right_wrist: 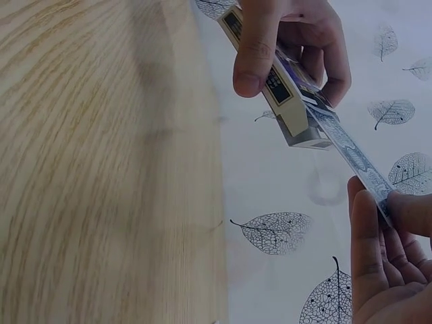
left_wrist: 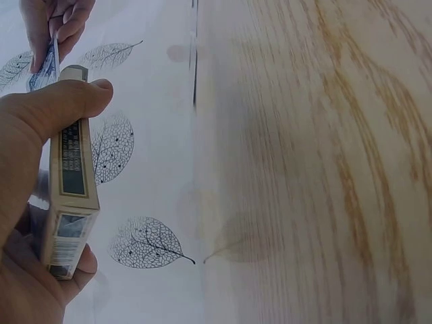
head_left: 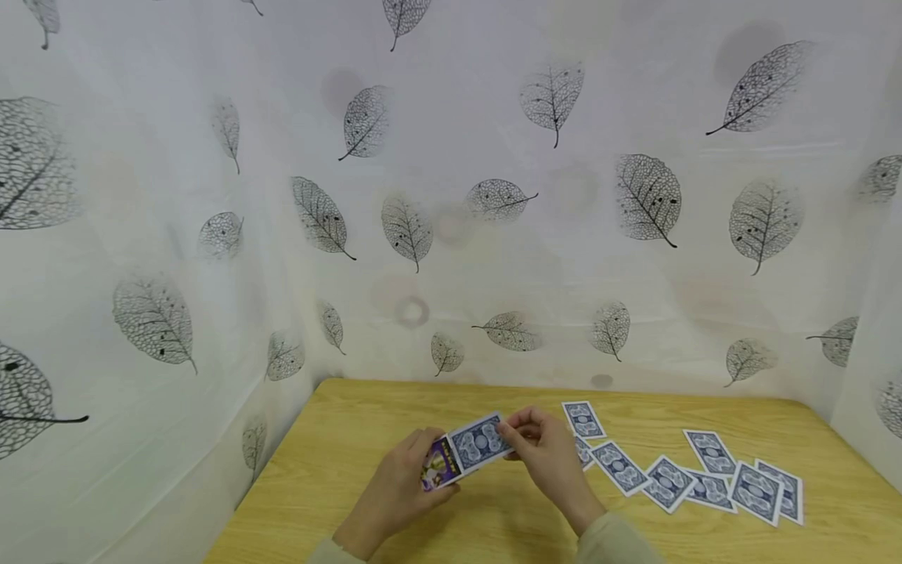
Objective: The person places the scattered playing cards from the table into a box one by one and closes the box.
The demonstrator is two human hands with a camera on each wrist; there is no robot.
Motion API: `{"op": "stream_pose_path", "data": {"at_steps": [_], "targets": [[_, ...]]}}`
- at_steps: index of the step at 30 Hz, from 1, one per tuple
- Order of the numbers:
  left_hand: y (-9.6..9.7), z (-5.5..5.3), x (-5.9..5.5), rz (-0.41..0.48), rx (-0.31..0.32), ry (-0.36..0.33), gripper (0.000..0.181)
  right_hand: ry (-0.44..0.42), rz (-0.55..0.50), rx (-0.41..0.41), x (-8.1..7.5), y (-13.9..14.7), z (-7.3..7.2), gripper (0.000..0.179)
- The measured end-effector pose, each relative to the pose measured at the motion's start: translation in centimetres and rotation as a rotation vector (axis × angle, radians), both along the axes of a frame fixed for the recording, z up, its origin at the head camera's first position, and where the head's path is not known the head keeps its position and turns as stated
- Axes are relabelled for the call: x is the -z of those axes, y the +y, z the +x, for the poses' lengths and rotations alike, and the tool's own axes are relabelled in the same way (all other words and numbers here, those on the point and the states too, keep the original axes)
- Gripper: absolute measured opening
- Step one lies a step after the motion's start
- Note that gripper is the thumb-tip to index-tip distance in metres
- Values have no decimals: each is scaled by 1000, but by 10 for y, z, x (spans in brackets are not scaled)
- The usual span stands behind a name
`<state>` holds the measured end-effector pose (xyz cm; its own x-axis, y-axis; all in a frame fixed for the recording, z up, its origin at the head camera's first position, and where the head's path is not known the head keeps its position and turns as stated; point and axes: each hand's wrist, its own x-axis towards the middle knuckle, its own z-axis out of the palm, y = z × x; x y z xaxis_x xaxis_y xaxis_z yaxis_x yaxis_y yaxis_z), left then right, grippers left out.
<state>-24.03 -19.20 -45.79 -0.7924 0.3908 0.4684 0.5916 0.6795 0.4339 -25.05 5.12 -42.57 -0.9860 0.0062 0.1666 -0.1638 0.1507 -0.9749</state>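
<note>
My left hand (head_left: 400, 487) grips a card box (head_left: 441, 464) with a purple front, thumb along one side and fingers round the other. In the left wrist view the box (left_wrist: 73, 169) shows a cream edge with a dark label and a barcode at its near end. A blue-backed playing card (head_left: 481, 441) sticks out of the box's far end. Its outer end is pinched between the thumb and fingers of my right hand (head_left: 546, 454). In the right wrist view the card (right_wrist: 354, 156) lies partly inside the box opening. Both hands are held above the table.
Several blue-backed playing cards lie face down on the wooden table (head_left: 338, 423) to the right, some overlapping, such as one card (head_left: 620, 468) near my right hand and another (head_left: 757, 492) farther right. A white leaf-patterned curtain (head_left: 451, 258) stands behind and at the sides.
</note>
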Motion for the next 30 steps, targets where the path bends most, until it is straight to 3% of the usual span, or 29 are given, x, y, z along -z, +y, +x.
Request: {"op": "stream_pose_path", "data": {"at_steps": [10,22,30], "targets": [[-1,0,2,-11,5,-5,69,47,43,-47,6,-10,3,15],[-1,-1,2,-32,-6,26,67,182,291,-54,12,-19,5,16],[-1,-1,2,-42,-9,13,65,216,310,-72,15,-23,6,14]]}}
